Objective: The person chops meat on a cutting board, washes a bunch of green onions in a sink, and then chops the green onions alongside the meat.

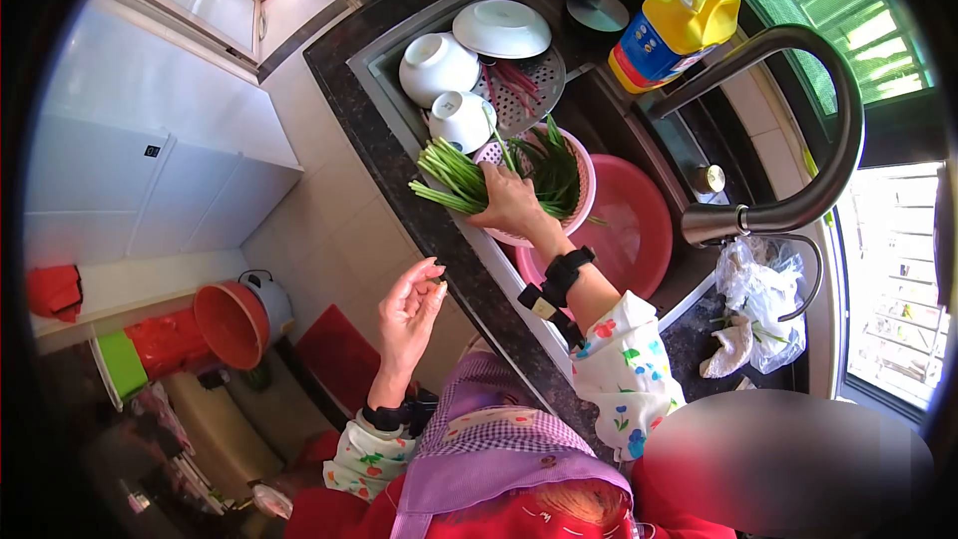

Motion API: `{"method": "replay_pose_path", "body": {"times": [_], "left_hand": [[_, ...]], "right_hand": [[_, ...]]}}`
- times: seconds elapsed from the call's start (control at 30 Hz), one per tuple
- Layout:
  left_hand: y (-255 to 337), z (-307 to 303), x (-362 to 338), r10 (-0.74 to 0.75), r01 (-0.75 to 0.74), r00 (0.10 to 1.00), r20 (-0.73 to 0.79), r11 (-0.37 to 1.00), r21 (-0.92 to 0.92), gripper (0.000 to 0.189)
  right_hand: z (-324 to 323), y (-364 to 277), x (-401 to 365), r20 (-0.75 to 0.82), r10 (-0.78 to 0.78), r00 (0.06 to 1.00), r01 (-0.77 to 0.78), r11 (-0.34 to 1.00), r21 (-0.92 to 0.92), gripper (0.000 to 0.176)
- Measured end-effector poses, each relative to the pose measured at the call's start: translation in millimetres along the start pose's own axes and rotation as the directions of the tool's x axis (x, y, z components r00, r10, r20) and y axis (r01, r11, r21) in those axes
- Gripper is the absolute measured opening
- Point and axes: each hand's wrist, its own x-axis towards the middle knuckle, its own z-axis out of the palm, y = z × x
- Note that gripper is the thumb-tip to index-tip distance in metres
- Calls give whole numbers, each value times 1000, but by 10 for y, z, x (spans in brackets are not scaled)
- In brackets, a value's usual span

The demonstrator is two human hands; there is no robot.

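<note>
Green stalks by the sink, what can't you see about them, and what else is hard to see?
Head view, all:
green stalks: their middle is under the right hand, whose back hides its grip.
left hand: the speck at its fingertips is too small to name.
yellow bottle: label too small to read.
counter, bottom right: a blurred patch covers it.

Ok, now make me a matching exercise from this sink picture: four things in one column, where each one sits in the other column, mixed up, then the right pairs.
Things
1. green stalks
2. white bowl
3. yellow bottle
4. red basin

Places
A. on the counter, beside the tap
B. upside down at the far end of the sink
C. beneath the pink colander
D. under the right hand

Pairs: 1-D, 2-B, 3-A, 4-C
</note>
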Motion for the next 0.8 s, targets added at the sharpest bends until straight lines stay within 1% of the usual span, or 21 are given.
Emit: {"method": "replay_pose_path", "body": {"times": [0.13,0.2,0.23,0.27,0.33,0.37,0.4,0.47,0.5,0.53,0.6,0.63,0.67,0.73,0.77,0.8], "left_hand": [[16,44,36,-3,3,1000,4,1000,-8,35],[15,49,50,15,-15,1000,6,1000,-4,34],[16,50,52,16,-16,1000,5,1000,1,34],[19,51,55,7,-7,1000,4,1000,-2,34],[11,53,66,-3,3,1000,3,1000,-3,33],[-1,51,77,-9,9,1000,7,1000,0,33],[-15,50,95,-15,15,1000,12,1000,3,33],[-63,45,147,-23,22,1000,21,1000,8,33],[-77,50,175,-31,31,999,28,999,14,33],[-81,68,210,-29,29,999,32,1000,11,33],[-89,122,304,-43,43,997,67,999,-4,33],[-125,149,364,-73,75,994,85,997,-17,34],[-166,197,430,-74,76,993,94,997,-20,34],[-220,340,582,-9,13,980,198,1000,-20,36],[-220,439,649,11,-18,970,244,999,29,37],[-222,538,715,11,-18,967,255,1000,24,37]], "right_hand": [[10,121,53,55,-5,998,3,1000,31,95],[-13,168,76,156,4,988,-36,979,200,90],[-18,178,47,97,-31,995,8,972,233,75],[-39,193,39,96,-33,995,9,971,237,75],[-80,233,23,134,-73,988,22,938,347,60],[-78,250,-6,117,-69,991,23,933,359,48],[-105,253,-50,116,-69,991,23,933,360,48],[-182,273,-150,57,-130,990,101,924,368,45],[-239,242,-223,-5,-135,991,129,931,341,41],[-300,218,-300,-9,-132,991,128,933,337,41],[-452,167,-465,-195,-165,967,234,876,422,34],[-571,110,-559,-225,-157,962,245,863,442,32],[-667,89,-636,-214,-132,968,219,860,461,29],[-795,26,-780,-297,-94,950,252,793,555,25],[-874,1,-858,-311,-96,945,266,780,567,23],[-962,-47,-951,-354,-110,929,298,790,536,22]]}}
